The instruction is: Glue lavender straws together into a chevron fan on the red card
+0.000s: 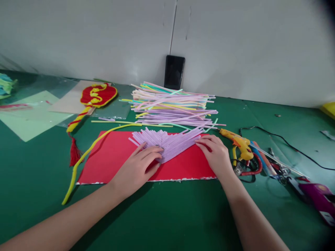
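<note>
A red card sheet [110, 158] lies on the green table. On it sits a V-shaped fan of purple straws [167, 139]. My left hand [138, 167] lies flat with its fingers stretched out, the fingertips pressing the lower left part of the fan. My right hand [214, 151] rests on the right edge of the red card, its fingers extended and touching the right ends of the purple straws. Neither hand holds anything.
A heap of pastel straws [172, 104] lies behind the card, a dark phone [174, 72] leaning on the wall beyond. A yellow glue gun [238, 141], pliers, pens and a black cable lie right. A yellow pipe cleaner [86, 153] and red fan ornament [98, 94] lie left.
</note>
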A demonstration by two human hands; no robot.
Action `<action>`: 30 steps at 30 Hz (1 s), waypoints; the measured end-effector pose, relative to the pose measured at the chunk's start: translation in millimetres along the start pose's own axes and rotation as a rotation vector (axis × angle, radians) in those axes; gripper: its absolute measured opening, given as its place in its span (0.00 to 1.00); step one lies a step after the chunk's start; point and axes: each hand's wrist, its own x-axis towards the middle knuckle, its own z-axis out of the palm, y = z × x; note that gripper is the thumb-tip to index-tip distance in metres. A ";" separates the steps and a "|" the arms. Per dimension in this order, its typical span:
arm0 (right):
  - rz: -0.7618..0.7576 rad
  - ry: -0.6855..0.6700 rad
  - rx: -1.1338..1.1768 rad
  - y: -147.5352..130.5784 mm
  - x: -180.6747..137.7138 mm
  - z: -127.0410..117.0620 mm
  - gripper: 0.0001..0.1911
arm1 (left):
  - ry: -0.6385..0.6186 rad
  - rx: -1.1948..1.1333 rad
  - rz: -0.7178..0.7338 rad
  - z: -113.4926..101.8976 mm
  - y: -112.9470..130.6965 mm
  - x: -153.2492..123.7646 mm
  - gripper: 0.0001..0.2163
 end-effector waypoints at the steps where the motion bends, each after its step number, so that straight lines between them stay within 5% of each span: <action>1: 0.005 0.002 0.003 -0.1 0.1 0.1 0.08 | 0.003 0.001 0.002 0.0 0.0 -0.2 0.06; 30: 0.093 -0.021 0.040 2.5 1.0 0.3 0.06 | 0.018 0.002 0.004 0.3 0.7 0.2 0.06</action>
